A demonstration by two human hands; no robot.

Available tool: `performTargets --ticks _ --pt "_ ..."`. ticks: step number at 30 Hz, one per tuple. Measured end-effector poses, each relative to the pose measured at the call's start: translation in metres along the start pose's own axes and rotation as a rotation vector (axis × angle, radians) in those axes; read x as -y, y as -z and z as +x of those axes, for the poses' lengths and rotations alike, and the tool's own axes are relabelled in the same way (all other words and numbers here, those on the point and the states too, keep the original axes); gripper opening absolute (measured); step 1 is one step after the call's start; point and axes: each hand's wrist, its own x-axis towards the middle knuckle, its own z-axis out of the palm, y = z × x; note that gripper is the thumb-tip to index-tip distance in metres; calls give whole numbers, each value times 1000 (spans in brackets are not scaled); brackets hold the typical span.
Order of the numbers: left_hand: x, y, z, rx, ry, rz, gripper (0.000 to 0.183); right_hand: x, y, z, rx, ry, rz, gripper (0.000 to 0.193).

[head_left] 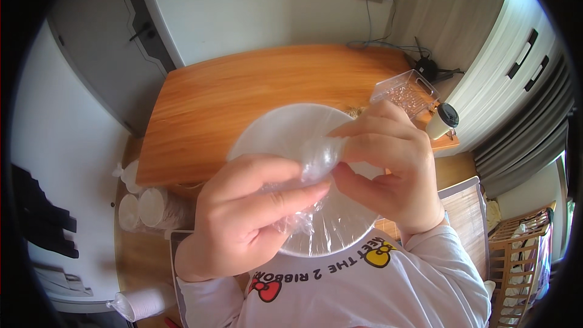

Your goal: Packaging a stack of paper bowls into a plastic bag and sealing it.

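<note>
A clear plastic bag (322, 159) is bunched into a twist between my hands, close in front of my chest. It is drawn over a wide, white round piece (261, 130), whose stack or depth I cannot make out. My left hand (240, 212) pinches the near left side of the bunched plastic between thumb and fingers. From the right, my right hand (392, 161) grips the upper end of the twist with its thumb and fingertips. The loose, wrinkled film spreads over the white surface below, and both hands cover part of it.
Behind the hands stands a wooden table (243, 97). A clear plastic tray (404, 94) with small bits in it and a lidded paper cup (442, 121) sit at its right. Bagged white round stacks (152, 206) and another bagged stack (143, 304) lie lower left. A wooden crib (522, 249) is at right.
</note>
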Motion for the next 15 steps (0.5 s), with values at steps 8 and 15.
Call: performTargets --ticks 8,15 --pt "-5 -2 0 -63 134 -81 36 -3 0 -3 91 15 129 30" --pt "-10 2 2 9 295 -131 32 0 0 0 70 -1 65 30"
